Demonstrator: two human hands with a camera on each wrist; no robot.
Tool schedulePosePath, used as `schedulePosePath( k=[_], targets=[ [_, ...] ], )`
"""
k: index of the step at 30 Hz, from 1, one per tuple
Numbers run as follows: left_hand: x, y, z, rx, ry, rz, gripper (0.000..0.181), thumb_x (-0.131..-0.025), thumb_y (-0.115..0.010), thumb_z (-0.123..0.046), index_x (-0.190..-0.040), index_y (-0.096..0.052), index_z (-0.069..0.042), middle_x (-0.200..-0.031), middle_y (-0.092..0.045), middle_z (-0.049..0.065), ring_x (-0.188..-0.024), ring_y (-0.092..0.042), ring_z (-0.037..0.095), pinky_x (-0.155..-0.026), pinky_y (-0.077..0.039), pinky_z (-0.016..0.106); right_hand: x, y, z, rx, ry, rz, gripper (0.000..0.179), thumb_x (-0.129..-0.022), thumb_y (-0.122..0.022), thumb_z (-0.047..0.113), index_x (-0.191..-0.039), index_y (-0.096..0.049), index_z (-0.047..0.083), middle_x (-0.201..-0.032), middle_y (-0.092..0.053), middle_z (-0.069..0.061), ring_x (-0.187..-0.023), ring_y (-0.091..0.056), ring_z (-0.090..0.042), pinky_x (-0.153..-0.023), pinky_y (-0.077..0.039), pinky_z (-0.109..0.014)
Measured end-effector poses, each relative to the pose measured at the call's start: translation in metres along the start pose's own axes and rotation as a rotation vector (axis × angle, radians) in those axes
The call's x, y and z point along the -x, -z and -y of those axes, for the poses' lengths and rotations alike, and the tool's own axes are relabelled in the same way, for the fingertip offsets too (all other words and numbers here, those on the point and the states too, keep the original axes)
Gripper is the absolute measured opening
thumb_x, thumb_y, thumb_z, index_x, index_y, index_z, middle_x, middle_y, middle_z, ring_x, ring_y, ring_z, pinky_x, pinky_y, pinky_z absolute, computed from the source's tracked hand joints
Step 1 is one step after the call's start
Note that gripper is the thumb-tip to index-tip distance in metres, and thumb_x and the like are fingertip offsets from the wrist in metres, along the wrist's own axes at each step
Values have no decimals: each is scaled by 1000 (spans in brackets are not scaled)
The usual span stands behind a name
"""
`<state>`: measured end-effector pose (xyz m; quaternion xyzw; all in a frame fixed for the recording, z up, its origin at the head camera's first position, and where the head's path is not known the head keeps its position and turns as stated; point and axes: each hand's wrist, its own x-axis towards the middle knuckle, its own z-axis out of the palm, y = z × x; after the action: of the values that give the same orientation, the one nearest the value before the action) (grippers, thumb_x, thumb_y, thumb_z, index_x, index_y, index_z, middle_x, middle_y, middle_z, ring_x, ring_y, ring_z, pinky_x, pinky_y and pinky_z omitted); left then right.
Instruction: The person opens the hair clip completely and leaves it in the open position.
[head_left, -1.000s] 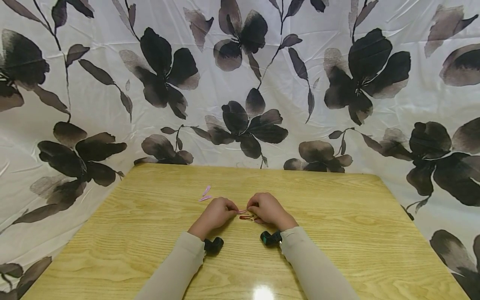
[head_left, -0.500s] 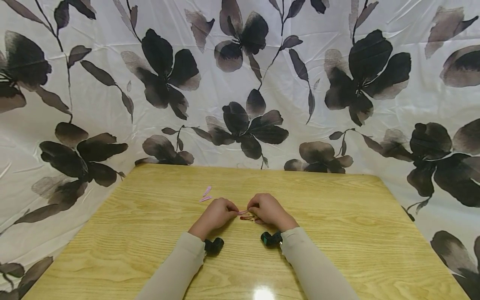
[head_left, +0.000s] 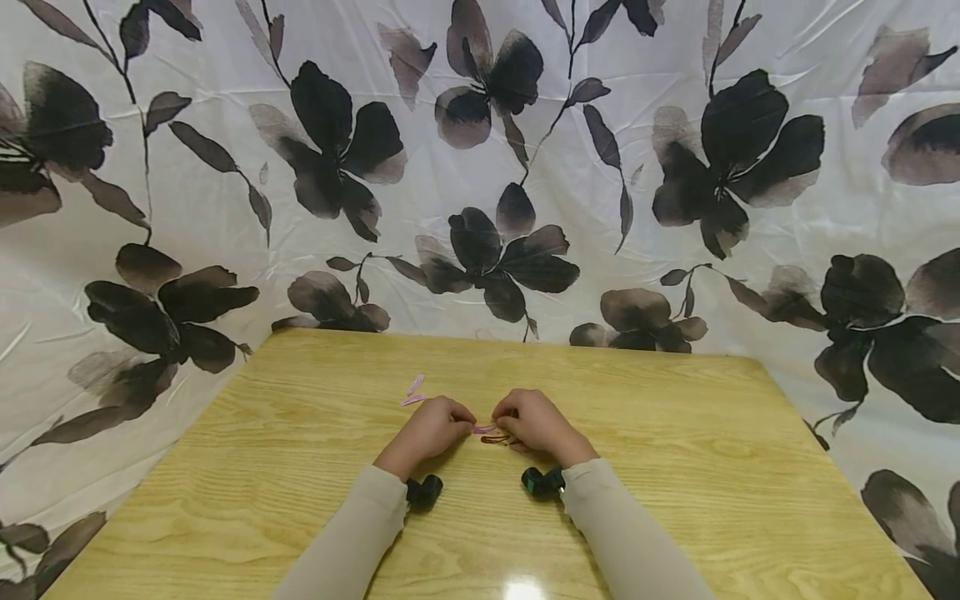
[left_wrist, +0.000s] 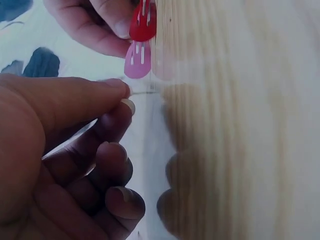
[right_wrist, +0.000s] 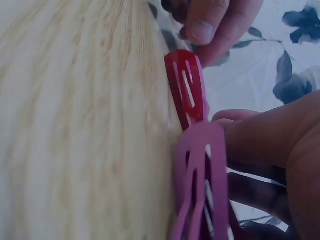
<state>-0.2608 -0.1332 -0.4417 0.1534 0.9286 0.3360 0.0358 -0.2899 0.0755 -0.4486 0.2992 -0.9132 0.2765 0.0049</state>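
My left hand (head_left: 431, 429) hovers at the left end of a pink snap hair clip (head_left: 483, 429); in the left wrist view its thumb and forefinger tips come near each other just short of the clip's rounded end (left_wrist: 137, 62), other fingers loosely curled. My right hand (head_left: 534, 423) pinches near the clip's other end, its exact contact partly hidden. A red hair clip (head_left: 491, 439) lies alongside, nearer me, and shows in the right wrist view as a red clip (right_wrist: 187, 85). Close to the right palm is a mauve-pink hair clip (right_wrist: 202, 170), mostly hidden in the head view.
Two more pink hair clips, one upper (head_left: 416, 384) and one lower (head_left: 413, 400), lie beyond the left hand. The wood-grain table (head_left: 645, 500) reaches back to a white cloth (head_left: 420, 183) with dark flowers. Black wrist cameras (head_left: 424, 493) sit under both wrists.
My left fingertips have drawn slightly off the pink clip's left end, and more of that end shows. The right hand and the other clips stay about where they were; the head view tilts slightly.
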Motion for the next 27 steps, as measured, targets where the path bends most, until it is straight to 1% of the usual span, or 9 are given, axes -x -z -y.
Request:
schedulePosePath(
  k=[4, 7, 12, 19, 23, 27],
  targets=[
    [0, 2, 1, 17, 12, -10, 16, -94, -64, -16, -103, -76, -11, -106, -72, 4, -103, -65, 24, -84, -53, 40, -3, -2, 2, 4, 11, -16, 13, -93, -65, 19, -101, -75, 15, -92, -67, 5, -83, -61, -10, -79, -51, -32],
    [1, 4, 1, 15, 17, -12, 16, -94, -63, -15, -103, -76, -11, -107, -71, 4, -105, -65, 24, -86, -53, 41, -5, -2, 4, 7, 16, -23, 14, -93, -65, 19, -102, -75, 14, -92, -66, 5, -83, -61, -10, -78, -51, -30],
    [0, 11, 3, 19, 37, -21, 18, -95, -61, -16, -105, -75, -11, -109, -71, 4, -107, -64, 25, -89, -52, 43, -9, 0, 9, -5, 29, -21, 18, -95, -61, 17, -105, -74, 13, -94, -66, 4, -83, -62, -11, -79, -52, -31],
    [-1, 20, 7, 19, 53, -39, 19, -96, -60, -17, -107, -75, -12, -112, -71, 3, -105, -65, 22, -88, -52, 41, -18, 6, 19, 22, 50, -22, 19, -96, -59, 16, -107, -74, 10, -95, -68, 1, -84, -63, -13, -78, -52, -32],
    [0, 25, 10, 9, 55, -50, 19, -96, -61, -18, -107, -75, -10, -109, -71, 3, -102, -65, 21, -89, -52, 41, -23, 8, 24, 18, 37, -21, 19, -95, -61, 17, -107, -74, 9, -96, -68, 0, -85, -63, -15, -79, -52, -34],
    [2, 31, 13, -2, 68, -65, 20, -96, -61, -19, -108, -74, -10, -107, -71, 3, -103, -65, 21, -89, -51, 41, -29, 7, 27, 35, 19, -12, 19, -95, -61, 19, -108, -73, 11, -97, -68, 1, -86, -62, -14, -81, -51, -33]
  ],
)
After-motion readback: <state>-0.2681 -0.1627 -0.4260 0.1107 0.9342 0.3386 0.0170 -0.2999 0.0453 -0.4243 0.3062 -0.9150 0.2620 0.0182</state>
